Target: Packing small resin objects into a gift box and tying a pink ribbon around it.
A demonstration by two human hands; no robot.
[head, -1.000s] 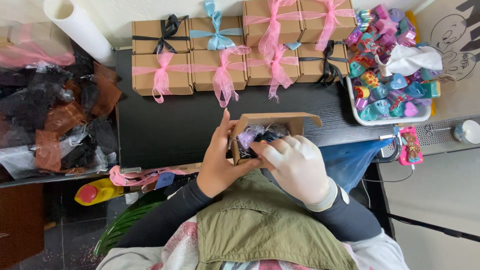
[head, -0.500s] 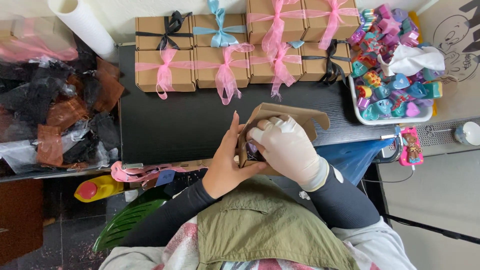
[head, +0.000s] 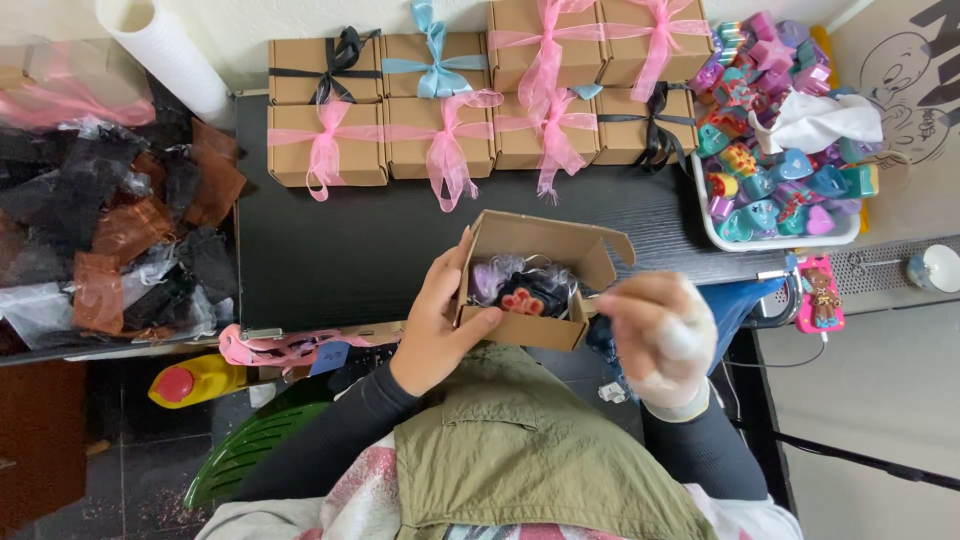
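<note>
Left hand (head: 435,330) grips the open kraft cardboard box (head: 535,285) by its left wall — held above the black woodgrain table (head: 340,240), glossy small items inside. Right hand (head: 660,335), blurred, hangs just right of the box — grip cannot be told.

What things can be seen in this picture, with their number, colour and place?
open box: one, brown cardboard, held above the table edge, small purple and black items inside
tied boxes: about eight, brown, with pink, black or blue ribbons, at the back of the table
table: one, black
tray: one, white, right, full of colourful small containers
mesh bags: many, black and brown, left
roll: one, white, top left
left hand: bare, grips the open box
right hand: blurred, white glove, beside the box
</note>
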